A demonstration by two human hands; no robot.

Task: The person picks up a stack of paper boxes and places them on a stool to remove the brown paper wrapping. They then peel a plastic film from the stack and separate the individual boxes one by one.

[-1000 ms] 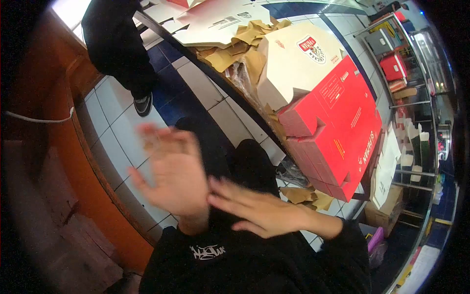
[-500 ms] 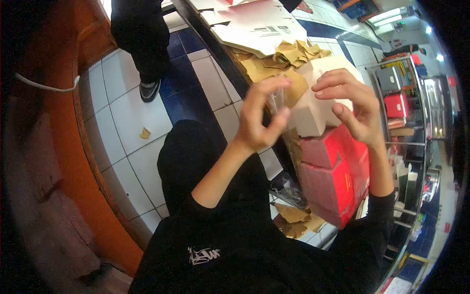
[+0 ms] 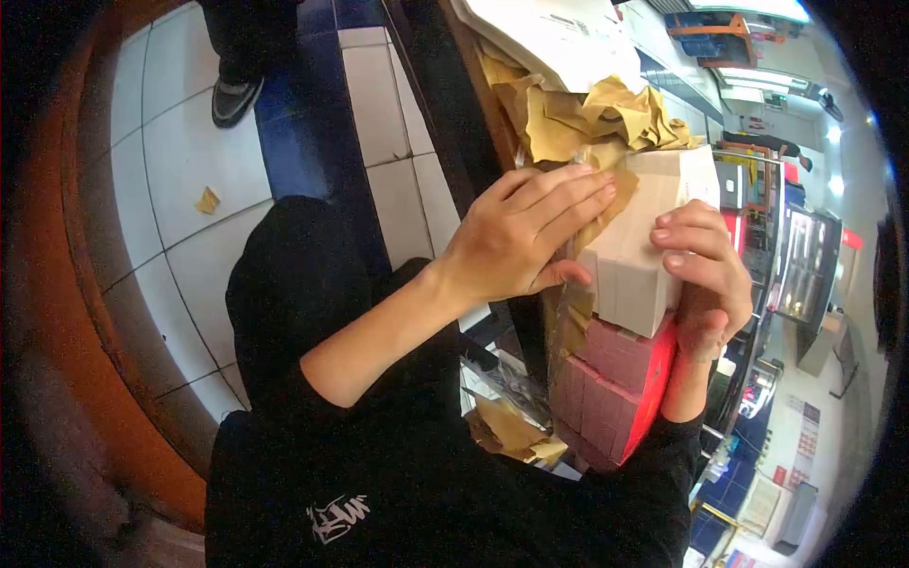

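Note:
A cream cardboard box (image 3: 644, 256) sits on top of a stack of red folded boxes (image 3: 615, 398) at the table's near edge. My left hand (image 3: 521, 237) lies flat against the box's left side, fingers spread over the clear plastic wrap and brown paper there. My right hand (image 3: 705, 275) grips the box's right side, fingers curled over its top face. Both forearms come out of black sleeves.
Crumpled brown paper (image 3: 587, 114) and flat white box blanks (image 3: 559, 38) lie further along the dark table edge (image 3: 445, 104). Another person's shoe (image 3: 232, 99) stands on the tiled floor at top left. Metal shelving (image 3: 757, 218) stands to the right. An orange wooden wall curves along the left.
Both hands have come from in front of my chest up to the stack and closed onto the cream box. The view has moved nearer to the boxes.

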